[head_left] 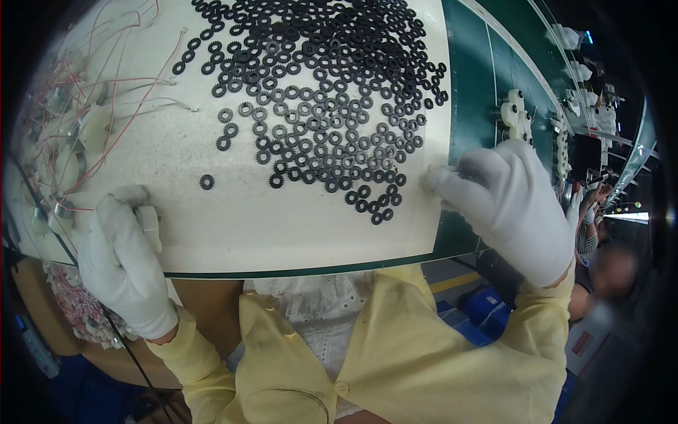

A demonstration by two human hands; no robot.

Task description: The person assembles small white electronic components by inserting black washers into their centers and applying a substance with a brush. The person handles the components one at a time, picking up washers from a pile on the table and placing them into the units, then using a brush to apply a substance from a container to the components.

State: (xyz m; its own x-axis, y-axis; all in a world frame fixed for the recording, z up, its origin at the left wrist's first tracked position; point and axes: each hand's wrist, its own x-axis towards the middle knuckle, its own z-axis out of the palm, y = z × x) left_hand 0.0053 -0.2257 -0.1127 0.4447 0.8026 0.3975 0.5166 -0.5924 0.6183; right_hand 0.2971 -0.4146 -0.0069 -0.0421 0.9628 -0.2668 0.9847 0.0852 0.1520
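Observation:
My left hand (123, 261), in a white glove, is closed around a small off-white plastic part (149, 227) near the board's front left. Its fingers hide most of that part. My right hand (508, 205), also gloved, is closed with thumb and fingertips together over the board's right edge. What it holds, if anything, is hidden. Between the hands, small black toothed gears (318, 138) lie scattered, densest toward the far side. One lone gear (206, 182) sits apart, nearer my left hand.
Round off-white parts (94, 129) with red and white wires crowd the left side of the white board (282, 233). More off-white assemblies (515, 116) stand on the green surface (470, 78) at right. Below left, a cardboard box (42, 300) holds wired parts. Other people work at far right.

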